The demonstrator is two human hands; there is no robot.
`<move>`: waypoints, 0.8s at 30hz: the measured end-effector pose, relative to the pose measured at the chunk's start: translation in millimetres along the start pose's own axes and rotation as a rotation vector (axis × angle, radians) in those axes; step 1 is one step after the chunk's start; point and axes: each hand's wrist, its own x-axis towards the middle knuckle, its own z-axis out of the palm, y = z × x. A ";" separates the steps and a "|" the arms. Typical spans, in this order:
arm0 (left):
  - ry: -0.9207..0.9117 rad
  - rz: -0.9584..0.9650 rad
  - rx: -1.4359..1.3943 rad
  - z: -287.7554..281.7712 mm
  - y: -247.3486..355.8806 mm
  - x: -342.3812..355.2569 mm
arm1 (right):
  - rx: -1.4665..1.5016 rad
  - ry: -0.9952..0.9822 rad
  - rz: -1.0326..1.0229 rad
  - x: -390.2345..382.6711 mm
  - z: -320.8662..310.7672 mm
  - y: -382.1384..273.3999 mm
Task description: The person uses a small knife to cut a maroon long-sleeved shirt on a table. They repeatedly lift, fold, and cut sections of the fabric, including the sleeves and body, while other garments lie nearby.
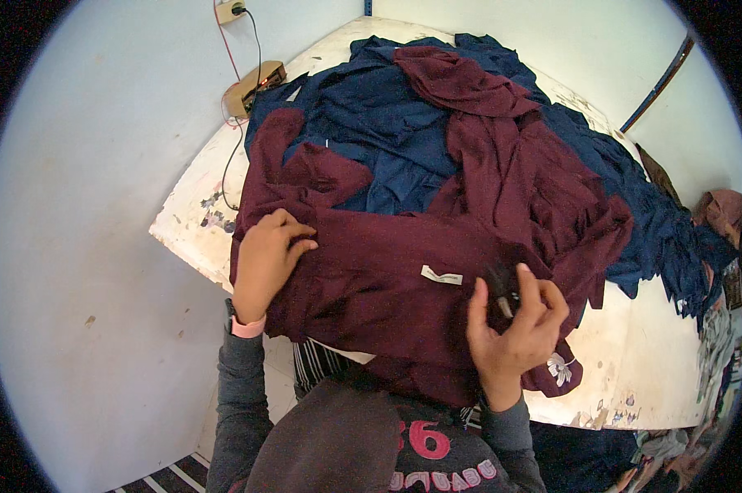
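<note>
A maroon garment (371, 271) is spread across the near side of the table, a white label (442, 275) on its upper face. My left hand (266, 259), above a pink wristband, rests on the cloth near the garment's left edge. Its fingers are loosely bent, thumb and forefinger slightly apart. Over the right part of the garment, my right hand (520, 333) has its thumb and fingers curled around a small dark tool (503, 297) with a pale metal-looking tip. Blur hides the tool's exact kind. A white flower-like motif (560, 370) shows on maroon cloth beside my right wrist.
Dark blue garments (379, 107) lie heaped behind the maroon one and spill over the right side. The white table (634, 361) has worn, chipped edges. A brown box (256, 89) with cords stands at the back left, by the wall. More cloth (720, 209) is piled far right.
</note>
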 end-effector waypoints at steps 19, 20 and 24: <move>0.294 0.135 -0.135 47.2 -13.0 -22.0 | -0.015 -0.417 0.226 32.0 42.8 93.7; 0.318 0.174 -0.146 46.7 -11.2 -21.9 | -0.118 -0.317 0.249 34.6 37.2 107.2; 0.273 0.032 -0.249 47.5 -7.2 -21.8 | 0.379 -0.335 0.334 40.3 31.2 59.2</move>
